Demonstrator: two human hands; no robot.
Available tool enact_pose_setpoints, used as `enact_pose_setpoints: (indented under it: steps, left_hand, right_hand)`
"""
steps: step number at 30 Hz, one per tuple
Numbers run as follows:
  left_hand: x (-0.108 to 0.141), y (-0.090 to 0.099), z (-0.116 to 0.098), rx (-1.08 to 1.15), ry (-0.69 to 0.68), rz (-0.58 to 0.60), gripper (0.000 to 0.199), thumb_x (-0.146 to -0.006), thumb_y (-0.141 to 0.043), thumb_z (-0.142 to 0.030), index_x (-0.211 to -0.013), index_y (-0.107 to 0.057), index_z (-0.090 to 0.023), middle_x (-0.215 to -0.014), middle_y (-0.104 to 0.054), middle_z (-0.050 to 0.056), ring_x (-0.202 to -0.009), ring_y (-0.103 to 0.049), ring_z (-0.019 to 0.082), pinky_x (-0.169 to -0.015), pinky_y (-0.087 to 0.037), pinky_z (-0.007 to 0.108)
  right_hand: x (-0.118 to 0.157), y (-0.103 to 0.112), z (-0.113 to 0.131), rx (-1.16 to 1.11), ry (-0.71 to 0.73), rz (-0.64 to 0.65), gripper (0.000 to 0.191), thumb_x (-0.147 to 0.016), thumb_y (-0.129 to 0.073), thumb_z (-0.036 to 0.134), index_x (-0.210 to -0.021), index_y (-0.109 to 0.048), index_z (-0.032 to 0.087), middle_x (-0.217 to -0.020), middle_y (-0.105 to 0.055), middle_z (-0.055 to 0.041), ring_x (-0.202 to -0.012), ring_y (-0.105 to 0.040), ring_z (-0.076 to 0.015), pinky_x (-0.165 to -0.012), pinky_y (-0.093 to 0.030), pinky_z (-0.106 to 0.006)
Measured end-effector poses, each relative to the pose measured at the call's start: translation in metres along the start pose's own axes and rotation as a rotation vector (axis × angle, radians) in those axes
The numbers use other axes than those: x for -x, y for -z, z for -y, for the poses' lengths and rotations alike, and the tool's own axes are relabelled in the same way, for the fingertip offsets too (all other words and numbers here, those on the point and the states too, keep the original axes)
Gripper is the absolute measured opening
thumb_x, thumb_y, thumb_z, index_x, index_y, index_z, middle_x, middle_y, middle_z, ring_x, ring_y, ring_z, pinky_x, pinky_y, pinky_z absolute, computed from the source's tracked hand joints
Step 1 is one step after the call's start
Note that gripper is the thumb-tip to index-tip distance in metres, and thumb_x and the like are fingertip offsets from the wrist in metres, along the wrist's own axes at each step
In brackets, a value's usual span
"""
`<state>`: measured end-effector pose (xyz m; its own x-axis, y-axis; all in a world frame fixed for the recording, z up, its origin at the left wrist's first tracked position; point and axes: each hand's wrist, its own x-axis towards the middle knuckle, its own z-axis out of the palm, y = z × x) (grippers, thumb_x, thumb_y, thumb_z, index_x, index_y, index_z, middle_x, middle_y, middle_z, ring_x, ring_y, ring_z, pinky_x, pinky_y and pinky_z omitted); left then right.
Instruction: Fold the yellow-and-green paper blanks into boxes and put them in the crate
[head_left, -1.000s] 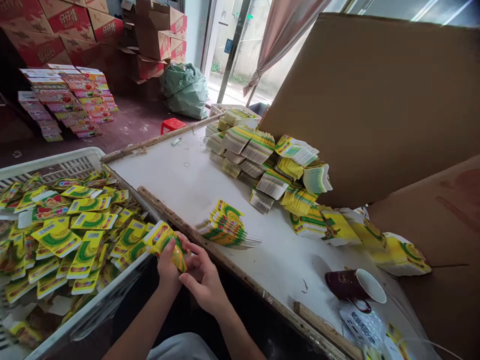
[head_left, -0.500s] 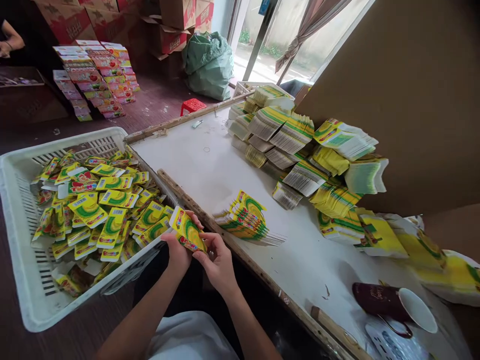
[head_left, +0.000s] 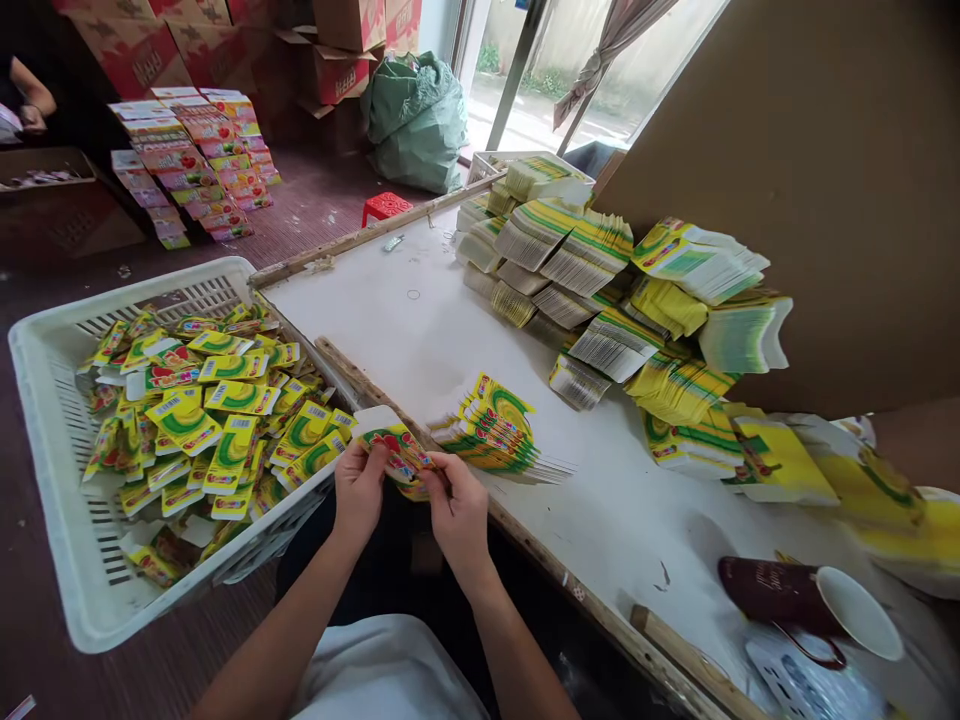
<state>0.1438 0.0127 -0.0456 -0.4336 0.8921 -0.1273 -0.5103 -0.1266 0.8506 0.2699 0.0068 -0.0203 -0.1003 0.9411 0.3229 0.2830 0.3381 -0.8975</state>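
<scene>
Between my two hands is a yellow and green packet with red print and a white flap at its upper left [head_left: 397, 447]. My left hand [head_left: 361, 492] pinches its left side, thumb on top. The right edge is gripped by my right hand [head_left: 457, 505], with thumb and fingers together. The packet hangs over my lap at the table edge. Just right of it, a fanned stack of similar flat packets [head_left: 499, 428] lies on the white table [head_left: 375, 310]. On my left a white basket [head_left: 67, 560] holds many filled yellow packets [head_left: 232, 450].
Bundled yellow cartons [head_left: 592, 290] are piled at the table's back and right. A dark mug [head_left: 772, 595] lies on its side at the right, near a clear plastic item. Beyond are a red stool [head_left: 386, 206], a green sack [head_left: 416, 125], stacked boxes and a person's arm [head_left: 31, 95].
The packet has turned in my hands and now shows a red-printed face and a wider white flap. My right hand has shifted slightly right. The view has moved a little.
</scene>
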Motion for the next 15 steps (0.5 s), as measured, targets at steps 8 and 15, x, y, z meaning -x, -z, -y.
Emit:
enact_pose_setpoints:
  steps: [8,15]
  left_hand:
    - [-0.003,0.03,-0.071,-0.565,-0.342,0.303,0.059,-0.081,-0.071,-0.055,-0.128,-0.059,-0.022,-0.128,-0.065,0.012,-0.121,-0.061,0.027,-0.105,-0.049,0.041]
    - [0.013,0.007,-0.082,-1.131,-0.255,0.729,0.075,-0.073,-0.082,-0.045,-0.136,-0.047,-0.022,-0.13,-0.064,0.012,-0.117,-0.064,0.03,-0.1,-0.053,0.044]
  right_hand:
    - [-0.021,0.044,0.004,0.364,0.336,0.014,0.022,-0.093,-0.063,0.014,-0.104,-0.076,0.028,-0.085,-0.075,-0.0017,-0.079,-0.066,-0.0174,-0.077,-0.053,-0.033]
    - [-0.009,0.038,0.027,0.362,0.593,0.135,0.041,-0.093,-0.064,0.018,-0.128,-0.064,0.038,-0.117,-0.073,0.0006,-0.124,-0.059,-0.0215,-0.124,-0.022,-0.049]
